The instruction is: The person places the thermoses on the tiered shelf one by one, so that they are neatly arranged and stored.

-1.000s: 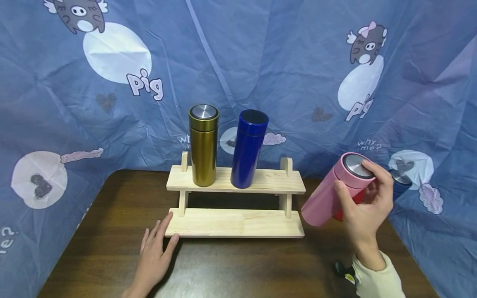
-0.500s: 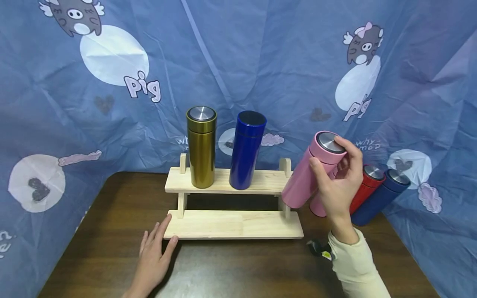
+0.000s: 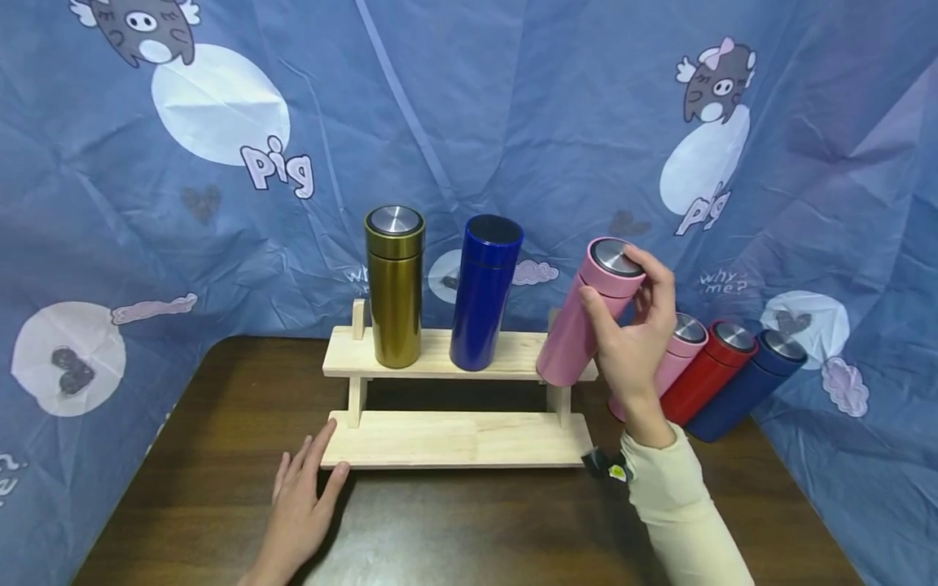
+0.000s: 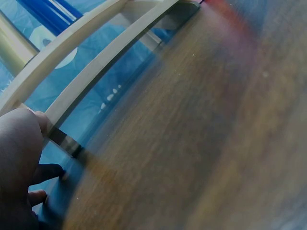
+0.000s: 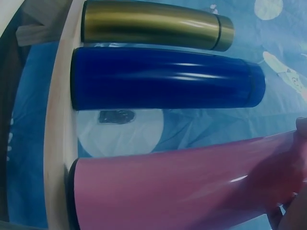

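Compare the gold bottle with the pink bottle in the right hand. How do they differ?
Support: the gold bottle stands unheld on the upper shelf; the pink bottle is gripped near its top by the right hand. Place: the gold bottle is toward the shelf's left end, the pink bottle at its right end. Both are cylindrical, with dark-ringed silver lid tops.

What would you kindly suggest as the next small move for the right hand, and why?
I'd probably straighten the held pink flask and ease its base onto the upper shelf: the right hand grips it near the top, it looks tilted, and its base overlaps the shelf's front edge in the head view, though contact is unclear.
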{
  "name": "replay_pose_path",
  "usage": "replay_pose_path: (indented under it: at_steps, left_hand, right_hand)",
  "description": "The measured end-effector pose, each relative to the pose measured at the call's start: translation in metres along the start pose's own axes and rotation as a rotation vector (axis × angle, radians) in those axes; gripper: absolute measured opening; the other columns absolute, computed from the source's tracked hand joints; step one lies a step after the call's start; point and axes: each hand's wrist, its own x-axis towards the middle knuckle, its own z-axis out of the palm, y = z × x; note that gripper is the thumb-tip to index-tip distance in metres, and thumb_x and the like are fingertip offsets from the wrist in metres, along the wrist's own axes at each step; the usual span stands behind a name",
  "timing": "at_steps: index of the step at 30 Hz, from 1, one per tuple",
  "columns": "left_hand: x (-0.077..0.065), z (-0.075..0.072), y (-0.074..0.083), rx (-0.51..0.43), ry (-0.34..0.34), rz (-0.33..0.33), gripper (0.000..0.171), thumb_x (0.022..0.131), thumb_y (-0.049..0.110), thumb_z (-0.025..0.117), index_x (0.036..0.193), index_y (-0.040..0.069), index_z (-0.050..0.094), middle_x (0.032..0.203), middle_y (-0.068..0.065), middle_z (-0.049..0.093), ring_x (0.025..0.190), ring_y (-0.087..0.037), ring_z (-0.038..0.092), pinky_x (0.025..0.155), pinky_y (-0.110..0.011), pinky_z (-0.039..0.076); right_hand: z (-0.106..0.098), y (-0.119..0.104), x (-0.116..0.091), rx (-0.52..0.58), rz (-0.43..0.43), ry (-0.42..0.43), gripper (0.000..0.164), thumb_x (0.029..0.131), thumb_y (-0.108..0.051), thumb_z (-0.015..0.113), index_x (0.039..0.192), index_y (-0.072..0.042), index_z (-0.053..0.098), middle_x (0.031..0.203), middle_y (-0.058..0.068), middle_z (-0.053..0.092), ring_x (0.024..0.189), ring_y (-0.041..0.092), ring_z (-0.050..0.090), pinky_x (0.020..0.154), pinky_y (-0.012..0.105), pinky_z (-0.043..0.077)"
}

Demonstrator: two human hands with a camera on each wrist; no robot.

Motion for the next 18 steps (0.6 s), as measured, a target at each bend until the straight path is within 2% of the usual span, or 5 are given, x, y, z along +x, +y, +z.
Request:
replay_pose_path:
  at_steps: [5,12,18]
  left_hand:
    - [0.0,0.0,0.0,0.004,0.005,0.001,0.061,0.114,0.028,0.063,0.169,0.014,0.043,0.164,-0.027,0.053,0.149,-0.065,0.044,0.126,-0.079,0.018]
    - [0.001,0.0,0.003,0.007,-0.008,-0.009,0.061,0.114,0.03,0.062,0.17,0.014,0.042,0.165,-0.026,0.052,0.15,-0.065,0.043,0.126,-0.079,0.017]
    - [0.0,0.0,0.001,0.0,0.009,0.012,0.061,0.114,0.028,0.063,0.169,0.014,0.042,0.164,-0.027,0.054,0.149,-0.065,0.044,0.127,-0.077,0.017]
  right_hand:
    - [0.008,0.008,0.001,-0.009,-0.015,-0.008,0.063,0.095,-0.015,0.089,0.146,0.006,0.06,0.141,0.008,0.068,0.12,0.027,0.068,0.105,0.033,0.057]
    - [0.018,0.015,0.003,0.002,-0.029,0.028,0.07,0.093,-0.031,0.092,0.144,0.007,0.062,0.139,0.009,0.069,0.118,0.025,0.07,0.104,0.033,0.057]
    - [0.023,0.019,0.004,-0.005,-0.044,0.032,0.069,0.093,-0.03,0.092,0.143,0.007,0.062,0.141,0.012,0.069,0.121,0.026,0.069,0.107,0.034,0.056]
